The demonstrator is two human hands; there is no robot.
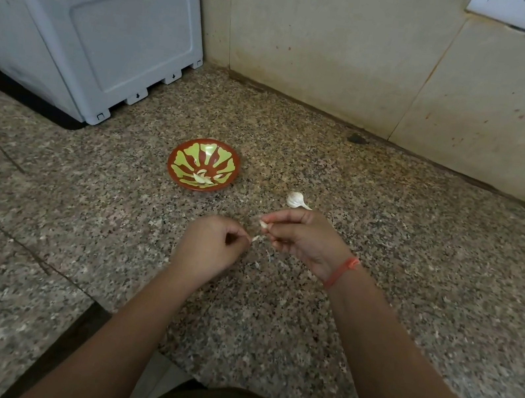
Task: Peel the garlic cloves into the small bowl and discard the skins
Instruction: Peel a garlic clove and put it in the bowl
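Now your right hand (303, 237) pinches the garlic clove (264, 224) while your left hand (211, 246) pinches its skin (254, 238), and the small bowl (191, 159) lies just beyond both, toward the back edge of the desk (417, 259), nearer your left.

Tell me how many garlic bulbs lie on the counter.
1. The bulb lies on the counter, right of the bowl, just beyond the right hand, which pinches a loose clove. The left hand pinches a skin. The hands may hide more.
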